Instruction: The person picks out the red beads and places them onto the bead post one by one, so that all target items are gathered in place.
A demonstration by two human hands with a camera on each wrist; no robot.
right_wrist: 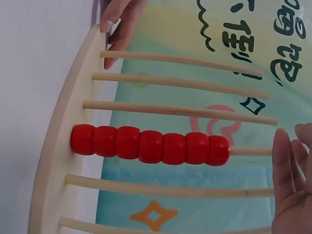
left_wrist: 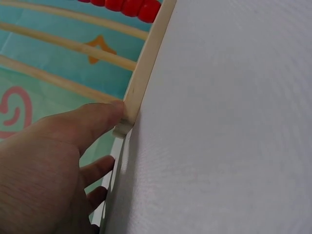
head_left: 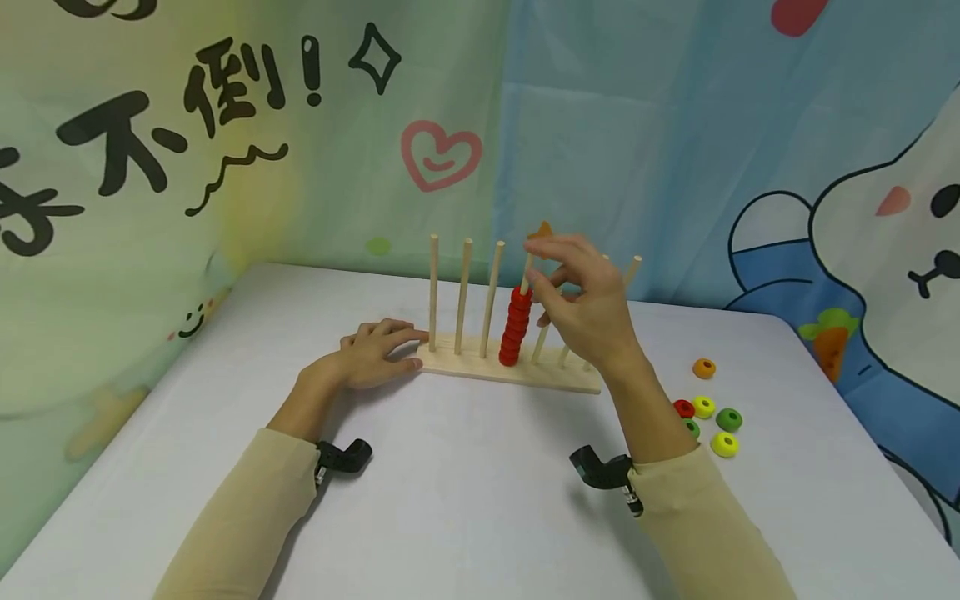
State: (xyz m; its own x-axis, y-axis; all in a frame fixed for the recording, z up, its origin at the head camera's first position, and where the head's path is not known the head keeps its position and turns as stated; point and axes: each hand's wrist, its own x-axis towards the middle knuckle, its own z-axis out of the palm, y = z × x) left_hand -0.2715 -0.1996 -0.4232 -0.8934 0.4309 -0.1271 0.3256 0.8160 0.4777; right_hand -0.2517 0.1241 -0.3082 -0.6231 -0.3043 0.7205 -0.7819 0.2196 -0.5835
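A wooden peg rack with several upright pegs stands on the table, and a stack of red beads fills the lower part of one middle peg. At the rack's left end, my left hand holds the base, its thumb against the near edge and other fingers behind. Around the top of the beaded peg hovers my right hand, thumb and forefinger apart with no bead between them. Seven red beads would be too many to count exactly; several sit pressed together in the right wrist view, with bare peg above.
Loose beads lie on the table to the right of the rack: an orange bead, a red bead, two yellow beads and two green beads. A printed cloth hangs behind the white table.
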